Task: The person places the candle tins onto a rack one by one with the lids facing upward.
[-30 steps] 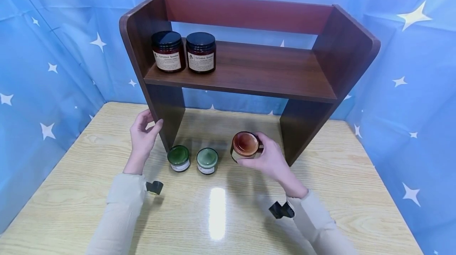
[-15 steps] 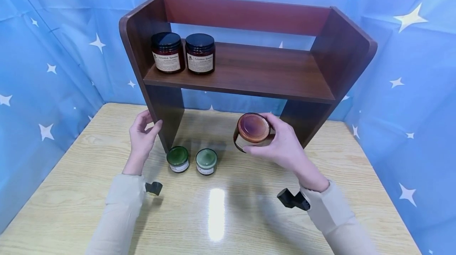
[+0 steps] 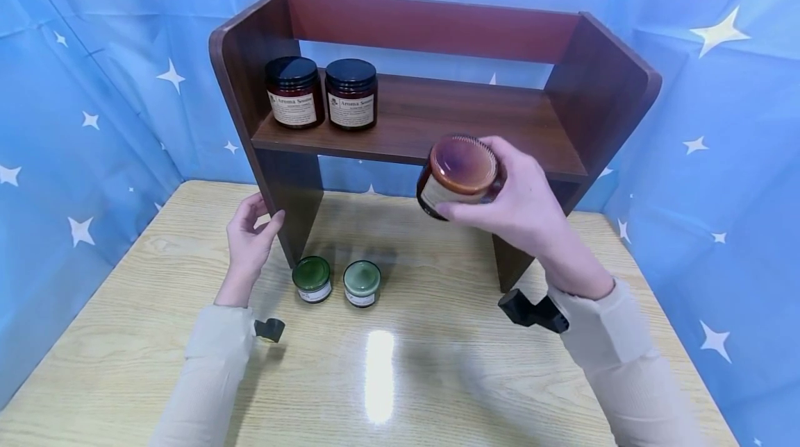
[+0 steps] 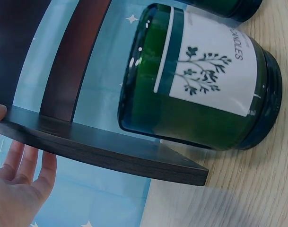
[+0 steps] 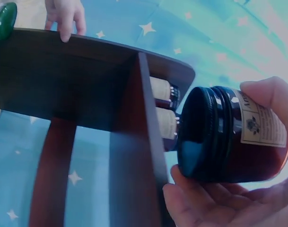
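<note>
My right hand (image 3: 528, 204) grips an amber candle jar (image 3: 462, 166) bottom up, held in the air before the front edge of the wooden shelf (image 3: 481, 117). In the right wrist view the jar's black lid (image 5: 198, 135) faces the shelf, and thumb and fingers hold its labelled side (image 5: 257, 123). My left hand (image 3: 250, 239) holds the front edge of the shelf's left side panel, the thumb on one face and the fingers on the other, as the left wrist view shows. Two amber jars with black lids, one (image 3: 294, 93) beside the other (image 3: 351, 94), stand on the upper board's left end.
On the table (image 3: 312, 377), a dark green candle jar (image 3: 312, 279) and a paler green one (image 3: 362, 283) stand bottom up near the foot of the left panel. A blue star-patterned curtain (image 3: 112, 107) hangs behind and at both sides.
My right hand has lifted the amber jar from low between the side panels up to the upper board's height, slightly rightward, tilting it. My left hand stays on the panel.
</note>
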The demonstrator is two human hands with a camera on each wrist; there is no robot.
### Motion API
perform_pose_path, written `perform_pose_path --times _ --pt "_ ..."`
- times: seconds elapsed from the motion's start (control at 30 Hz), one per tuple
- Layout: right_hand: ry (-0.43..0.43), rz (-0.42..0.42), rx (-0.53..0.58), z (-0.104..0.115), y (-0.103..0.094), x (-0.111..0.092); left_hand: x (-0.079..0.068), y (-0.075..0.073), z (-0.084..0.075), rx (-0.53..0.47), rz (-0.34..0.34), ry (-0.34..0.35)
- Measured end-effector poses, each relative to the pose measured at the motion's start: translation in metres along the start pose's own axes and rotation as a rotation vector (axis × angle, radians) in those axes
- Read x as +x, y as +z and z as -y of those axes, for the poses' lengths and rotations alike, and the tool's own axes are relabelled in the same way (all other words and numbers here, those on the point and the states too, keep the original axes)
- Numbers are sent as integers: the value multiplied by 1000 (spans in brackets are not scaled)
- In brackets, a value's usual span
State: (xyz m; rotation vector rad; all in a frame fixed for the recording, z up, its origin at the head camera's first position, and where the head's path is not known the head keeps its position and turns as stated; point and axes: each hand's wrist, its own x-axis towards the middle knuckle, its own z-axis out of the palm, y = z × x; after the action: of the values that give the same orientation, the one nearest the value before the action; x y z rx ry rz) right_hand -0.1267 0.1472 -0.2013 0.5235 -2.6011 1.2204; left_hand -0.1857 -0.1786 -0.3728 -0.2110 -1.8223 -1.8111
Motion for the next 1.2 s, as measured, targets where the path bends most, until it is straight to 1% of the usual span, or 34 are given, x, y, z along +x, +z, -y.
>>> perform_pose_path --times 0.13,0.27,0.43,0.7,0.87,1.07,1.2 --pt "8 -14 26 11 -7 13 0 -1 1 10 -2 3" --pt "18 -23 40 18 -9 28 0 -2 1 13 -1 11" --pt "34 -43 26 19 -9 43 0 -2 2 6 0 16" --pt "89 -81 63 16 -9 64 1 -1 2 11 10 11" --pt "123 -127 50 13 -7 72 1 -1 1 14 10 11" --pt "139 -193 87 10 -3 77 2 -1 2 15 13 14" --pt "142 -223 106 10 -3 80 1 -2 2 22 15 14"
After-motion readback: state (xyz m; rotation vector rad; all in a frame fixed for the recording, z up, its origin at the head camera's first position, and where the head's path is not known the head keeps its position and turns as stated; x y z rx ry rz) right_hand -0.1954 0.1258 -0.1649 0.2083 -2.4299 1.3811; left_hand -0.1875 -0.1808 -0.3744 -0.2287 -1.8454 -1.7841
